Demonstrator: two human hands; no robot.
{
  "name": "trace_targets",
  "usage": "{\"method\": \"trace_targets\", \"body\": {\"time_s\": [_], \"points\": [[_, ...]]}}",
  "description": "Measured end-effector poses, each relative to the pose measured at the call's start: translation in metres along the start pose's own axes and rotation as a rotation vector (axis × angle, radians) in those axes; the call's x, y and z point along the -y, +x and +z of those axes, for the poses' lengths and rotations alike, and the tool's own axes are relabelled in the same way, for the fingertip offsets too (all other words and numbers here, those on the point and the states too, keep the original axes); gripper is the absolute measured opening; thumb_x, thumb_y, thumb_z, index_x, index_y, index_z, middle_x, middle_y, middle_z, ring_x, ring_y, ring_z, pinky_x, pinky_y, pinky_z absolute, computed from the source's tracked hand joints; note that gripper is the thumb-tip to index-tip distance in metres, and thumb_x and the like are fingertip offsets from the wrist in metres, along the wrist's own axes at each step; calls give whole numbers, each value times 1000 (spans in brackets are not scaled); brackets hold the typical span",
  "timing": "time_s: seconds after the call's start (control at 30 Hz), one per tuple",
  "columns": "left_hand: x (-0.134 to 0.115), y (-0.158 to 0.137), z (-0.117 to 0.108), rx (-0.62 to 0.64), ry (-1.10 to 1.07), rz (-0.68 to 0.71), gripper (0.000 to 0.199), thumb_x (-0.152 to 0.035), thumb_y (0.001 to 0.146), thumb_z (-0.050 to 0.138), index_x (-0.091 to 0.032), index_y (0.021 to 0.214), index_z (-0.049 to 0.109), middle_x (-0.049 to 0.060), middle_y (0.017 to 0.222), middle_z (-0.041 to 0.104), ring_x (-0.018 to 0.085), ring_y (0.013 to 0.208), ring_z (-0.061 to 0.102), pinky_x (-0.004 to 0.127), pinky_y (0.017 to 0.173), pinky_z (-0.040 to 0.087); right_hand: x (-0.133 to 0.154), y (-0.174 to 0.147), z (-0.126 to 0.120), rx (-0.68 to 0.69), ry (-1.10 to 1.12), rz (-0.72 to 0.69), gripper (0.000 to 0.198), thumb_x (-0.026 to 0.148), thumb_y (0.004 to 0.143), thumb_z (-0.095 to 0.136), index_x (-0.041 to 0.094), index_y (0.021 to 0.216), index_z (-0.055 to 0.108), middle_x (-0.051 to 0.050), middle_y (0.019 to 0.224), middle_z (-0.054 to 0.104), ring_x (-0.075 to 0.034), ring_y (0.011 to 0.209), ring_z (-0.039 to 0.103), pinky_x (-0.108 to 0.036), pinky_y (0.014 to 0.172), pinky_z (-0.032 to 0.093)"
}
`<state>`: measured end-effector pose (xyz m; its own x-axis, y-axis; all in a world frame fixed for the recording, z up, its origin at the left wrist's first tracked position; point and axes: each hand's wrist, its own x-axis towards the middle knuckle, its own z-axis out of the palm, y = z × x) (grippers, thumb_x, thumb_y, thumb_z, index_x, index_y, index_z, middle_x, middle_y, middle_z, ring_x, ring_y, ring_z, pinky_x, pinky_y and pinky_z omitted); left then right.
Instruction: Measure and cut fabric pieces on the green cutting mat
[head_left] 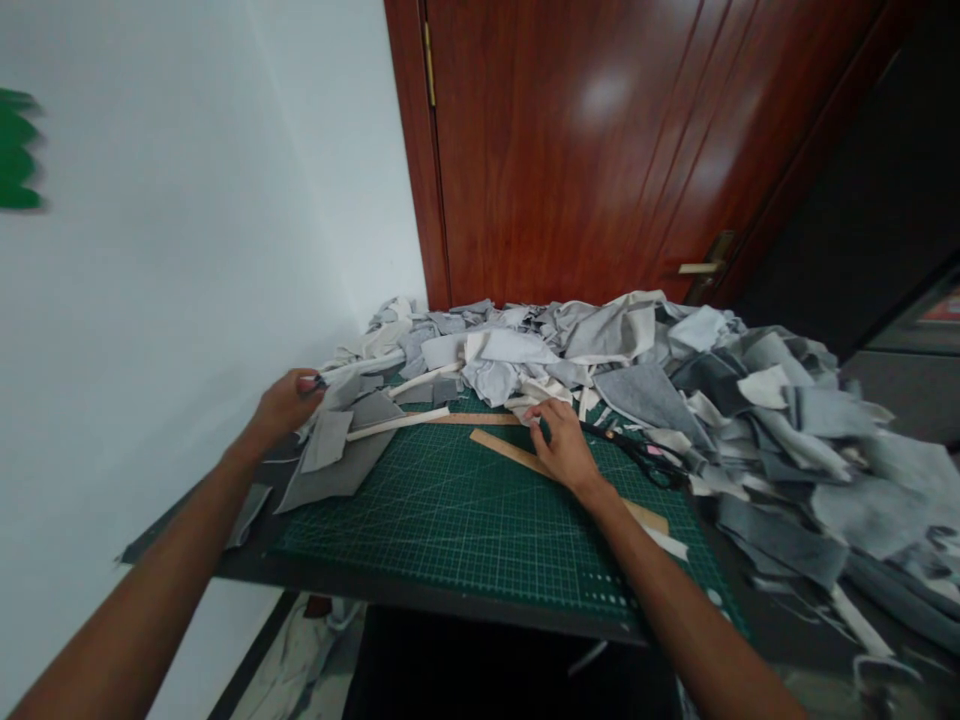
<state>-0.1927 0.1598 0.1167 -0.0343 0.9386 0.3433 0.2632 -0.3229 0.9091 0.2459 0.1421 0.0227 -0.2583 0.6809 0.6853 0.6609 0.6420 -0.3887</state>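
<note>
My left hand (294, 405) is closed at the left end of the cutting mat, its fingers pinched round something small with a dark tip, too blurred to name. Grey fabric pieces (330, 440) lie just right of it, with a narrow cream strip (397, 424) across them. Over the middle of the green cutting mat (420, 520), my right hand (561, 440) pinches the edge of a pale fabric scrap (519, 404). Beneath that hand and forearm runs a wooden ruler (504, 446), partly covered. A second wooden ruler (476, 419) lies behind it.
A long heap of grey and white fabric scraps (607, 330) fills the table's back and right side. Black-handled scissors (645, 455) lie beside my right hand. A white wall (322, 150) borders the left, and a reddish-brown door (570, 150) stands behind.
</note>
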Motion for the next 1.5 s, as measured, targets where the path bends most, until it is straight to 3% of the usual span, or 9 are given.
{"method": "trace_targets", "body": {"time_s": [0.2,0.37,0.5,0.67,0.8,1.1,1.23,1.4,1.5], "points": [[23,-17,88,55,209,146,12,-16,68,71,-24,77,73,4,81,71,21,73,63,27,65,50,-4,0,0,24,-1,-20,23,10,92,50,21,102,66,-11,103,64,-30,103,57,-48,95,49],[36,-16,176,301,285,246,5,-20,76,68,-22,72,71,4,74,70,21,72,63,29,72,50,-10,0,-5,48,3,19,21,12,93,51,21,104,67,-11,105,64,-30,105,57,-48,97,49],[45,-14,211,389,352,329,12,-20,84,62,-21,89,73,6,89,70,22,82,64,32,79,51,-13,0,-12,132,-22,71,17,16,98,52,19,102,67,-11,103,66,-27,105,60,-43,97,48],[57,-15,210,400,477,420,24,-28,94,60,-22,116,68,9,117,66,29,116,56,44,106,42,-7,-3,-21,452,-11,166,27,38,93,72,16,109,69,-9,102,70,-21,91,65,-34,84,49],[69,-12,198,379,580,447,27,-28,99,51,-21,122,64,10,120,62,30,117,52,48,107,41,-1,-6,-17,607,32,88,33,29,85,82,16,112,70,-7,100,68,-21,93,63,-31,82,47],[80,-11,200,424,684,482,29,-33,104,45,-21,124,63,10,120,61,29,115,52,47,103,43,-10,-1,-11,559,56,10,20,15,89,74,17,109,70,-7,97,67,-22,95,61,-34,87,48],[81,-13,201,467,682,486,30,-40,104,51,-22,125,63,9,124,60,28,117,52,45,104,41,25,-2,-34,462,80,-70,14,14,98,60,16,110,68,-10,107,68,-23,106,61,-35,96,46],[84,-17,200,509,666,476,48,-52,94,68,-27,135,59,8,135,54,30,124,48,44,108,38,113,-93,-26,673,291,-342,12,20,101,56,23,103,67,1,90,69,-14,85,62,-25,84,47],[85,-18,201,527,678,461,52,-55,94,67,-28,137,58,8,136,52,30,125,46,45,109,37,131,-175,-5,732,71,-420,18,27,101,57,21,86,65,-1,84,70,-19,91,62,-33,98,46]]}}
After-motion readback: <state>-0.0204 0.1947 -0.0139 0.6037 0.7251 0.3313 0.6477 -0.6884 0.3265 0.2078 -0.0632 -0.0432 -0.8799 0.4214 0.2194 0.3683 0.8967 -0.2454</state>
